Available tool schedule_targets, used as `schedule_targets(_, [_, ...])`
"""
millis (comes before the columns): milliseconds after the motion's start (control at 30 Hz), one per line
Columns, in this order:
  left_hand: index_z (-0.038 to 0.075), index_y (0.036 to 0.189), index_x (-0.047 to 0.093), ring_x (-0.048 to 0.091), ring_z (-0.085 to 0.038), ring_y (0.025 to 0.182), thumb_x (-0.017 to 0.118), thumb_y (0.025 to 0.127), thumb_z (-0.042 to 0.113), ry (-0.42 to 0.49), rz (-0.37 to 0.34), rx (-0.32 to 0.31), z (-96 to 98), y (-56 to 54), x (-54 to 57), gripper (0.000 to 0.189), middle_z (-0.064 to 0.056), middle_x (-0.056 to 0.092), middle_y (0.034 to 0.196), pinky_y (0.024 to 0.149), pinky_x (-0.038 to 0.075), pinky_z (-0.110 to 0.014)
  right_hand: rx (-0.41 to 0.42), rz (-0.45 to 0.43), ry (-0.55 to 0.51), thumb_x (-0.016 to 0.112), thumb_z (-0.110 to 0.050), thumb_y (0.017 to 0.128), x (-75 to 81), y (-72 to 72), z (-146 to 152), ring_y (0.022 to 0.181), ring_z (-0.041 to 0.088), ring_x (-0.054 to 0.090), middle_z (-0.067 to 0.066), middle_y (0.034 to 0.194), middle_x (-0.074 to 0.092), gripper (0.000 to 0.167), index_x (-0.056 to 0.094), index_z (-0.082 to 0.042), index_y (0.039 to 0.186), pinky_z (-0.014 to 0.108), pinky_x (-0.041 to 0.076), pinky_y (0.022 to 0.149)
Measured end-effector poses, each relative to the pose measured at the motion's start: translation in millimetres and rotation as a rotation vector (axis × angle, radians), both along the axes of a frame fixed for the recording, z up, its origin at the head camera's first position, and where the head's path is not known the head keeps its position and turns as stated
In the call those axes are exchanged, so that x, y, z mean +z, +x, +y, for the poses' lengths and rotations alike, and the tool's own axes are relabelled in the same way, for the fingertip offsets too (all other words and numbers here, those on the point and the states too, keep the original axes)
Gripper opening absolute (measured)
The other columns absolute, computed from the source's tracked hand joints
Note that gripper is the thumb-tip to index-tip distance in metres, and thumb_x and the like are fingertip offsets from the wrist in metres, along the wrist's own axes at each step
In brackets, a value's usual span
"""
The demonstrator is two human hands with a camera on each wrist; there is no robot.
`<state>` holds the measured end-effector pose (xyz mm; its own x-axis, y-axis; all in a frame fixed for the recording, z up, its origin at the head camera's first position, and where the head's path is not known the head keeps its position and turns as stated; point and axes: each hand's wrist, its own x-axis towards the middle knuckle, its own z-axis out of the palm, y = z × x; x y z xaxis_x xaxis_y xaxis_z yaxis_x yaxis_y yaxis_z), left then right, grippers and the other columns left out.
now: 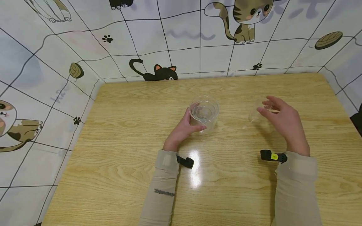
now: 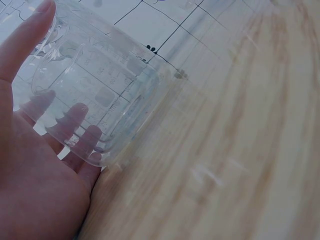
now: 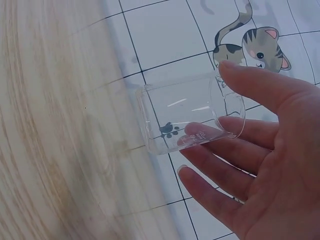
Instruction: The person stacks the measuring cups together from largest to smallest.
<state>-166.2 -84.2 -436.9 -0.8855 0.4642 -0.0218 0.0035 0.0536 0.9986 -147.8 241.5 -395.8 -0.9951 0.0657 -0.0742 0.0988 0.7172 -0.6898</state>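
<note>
My left hand [image 1: 182,130] grips a clear measuring beaker [image 1: 207,121] on the table, thumb on the near side and fingers round the far side. Printed graduations show through the beaker's wall [image 2: 107,85] in the left wrist view, and it seems to contain clear liquid. To the right, my right hand [image 1: 287,121] holds a smaller clear cup [image 3: 175,107] near its rim between thumb and fingers. Faint markings run along the small cup's side. It is raised off the tabletop, and the head view shows it only faintly.
Under both hands lies a wood-grain table [image 1: 113,175], its far edge meeting a white tiled-pattern wall covering [image 1: 186,34] with cartoon cats. Glare sits on the tabletop between the forearms. Black straps [image 1: 185,161] circle the wrists over beige sleeves.
</note>
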Motion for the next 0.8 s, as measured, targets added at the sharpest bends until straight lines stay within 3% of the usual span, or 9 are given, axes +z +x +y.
schedule_targets(800, [0.029,0.137,0.023,0.026,-0.018,0.128,0.075,0.072,0.015,0.013,-0.001,-0.003,-0.2,0.5,1.4,0.085,-0.006,0.03,0.139,0.105,0.013,-0.038,-0.028,0.027,-0.013,0.049,-0.057,0.082,16.5,5.6,-9,0.109,0.038,0.046,0.011,0.13,0.046,0.073,0.025,-0.023,0.141,0.053,0.038,0.08])
